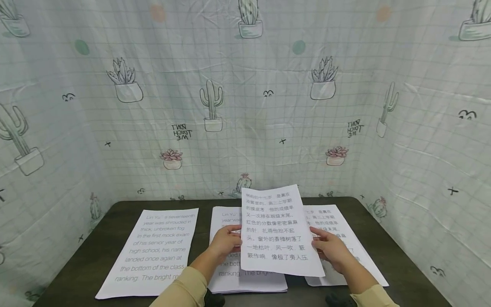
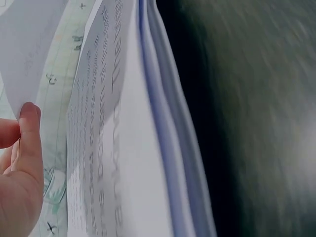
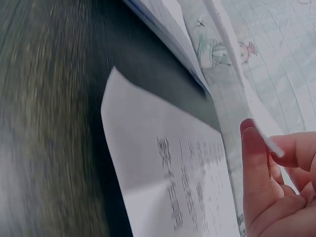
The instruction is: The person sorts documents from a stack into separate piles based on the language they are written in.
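Two hands are pinching one printed sheet between them, and we are holding it up off the table, its Chinese text facing us. Our left hand point(image 1: 224, 242) is gripping the left edge of the held sheet point(image 1: 278, 232), a little below the middle of its height, and our right hand point(image 1: 330, 248) is gripping the right edge at about the same level, so the page is lying between the two grips, with most of its print above them. In the right wrist view we are clasping the paper's edge between thumb and finger; in the left wrist view our fingertips are likewise closing on its margin. The page is tilting slightly, its bottom edge sloping down to the right, and its top is rising past the far edge of the dark table point(image 1: 84, 268). Behind it, from the head view, we are seeing part of the middle stack point(image 1: 249, 283), whose top page is showing English text and whose layered edges are appearing beside our left hand. The right-hand paper point(image 1: 360, 264), printed in Chinese, is lying partly behind our right hand, while the left-hand paper point(image 1: 153, 251), in English, is resting well apart from the held page. Beyond the table, a cactus-patterned curtain point(image 1: 245, 106) is hanging.
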`<state>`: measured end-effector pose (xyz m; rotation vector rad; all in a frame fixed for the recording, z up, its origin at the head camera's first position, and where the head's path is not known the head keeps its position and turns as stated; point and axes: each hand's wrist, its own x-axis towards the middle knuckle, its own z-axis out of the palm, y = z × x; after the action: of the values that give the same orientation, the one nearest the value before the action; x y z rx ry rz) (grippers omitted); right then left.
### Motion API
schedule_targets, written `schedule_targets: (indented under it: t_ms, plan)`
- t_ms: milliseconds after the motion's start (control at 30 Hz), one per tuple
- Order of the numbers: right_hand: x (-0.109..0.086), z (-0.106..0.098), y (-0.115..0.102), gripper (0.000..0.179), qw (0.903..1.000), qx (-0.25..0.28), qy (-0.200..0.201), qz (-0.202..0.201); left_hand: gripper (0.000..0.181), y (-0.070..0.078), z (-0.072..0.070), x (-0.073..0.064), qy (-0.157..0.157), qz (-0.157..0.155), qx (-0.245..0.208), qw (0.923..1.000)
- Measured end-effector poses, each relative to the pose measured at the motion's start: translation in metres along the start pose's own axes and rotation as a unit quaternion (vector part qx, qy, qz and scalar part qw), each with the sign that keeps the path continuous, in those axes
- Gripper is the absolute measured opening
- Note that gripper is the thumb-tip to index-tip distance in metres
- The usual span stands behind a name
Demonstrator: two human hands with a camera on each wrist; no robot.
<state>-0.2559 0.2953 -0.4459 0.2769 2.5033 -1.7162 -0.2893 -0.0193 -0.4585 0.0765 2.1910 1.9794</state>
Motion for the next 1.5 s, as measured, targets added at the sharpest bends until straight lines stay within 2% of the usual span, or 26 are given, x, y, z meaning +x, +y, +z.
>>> schedule_targets:
  t_ms: [367, 733, 967, 1267, 1500]
  plan:
    - [0.001, -0.03, 0.011, 0.055, 0.9999, -0.012, 0.009, 0.009, 0.057, 0.006, 0.034, 0.006, 0.001, -0.007, 0.003, 1.0]
    - [0.0, -0.065, 0.022, 0.057, 0.9985, -0.041, 0.028, 0.025, 0.054, 0.013, 0.068, 0.009, -0.014, -0.007, -0.007, 0.9998]
    - [0.0, -0.082, 0.029, 0.058, 0.9983, -0.041, 0.032, 0.026, 0.053, 0.013, 0.089, 0.012, -0.008, -0.015, -0.009, 0.9998]
    - [-0.001, -0.098, 0.036, 0.059, 0.997, -0.047, 0.037, 0.049, 0.053, 0.009, 0.11, 0.015, 0.003, -0.017, 0.007, 0.9998]
    - [-0.001, -0.106, 0.038, 0.058, 0.9965, -0.051, 0.043, 0.051, 0.05, 0.008, 0.122, 0.014, -0.002, -0.024, -0.004, 0.9997]
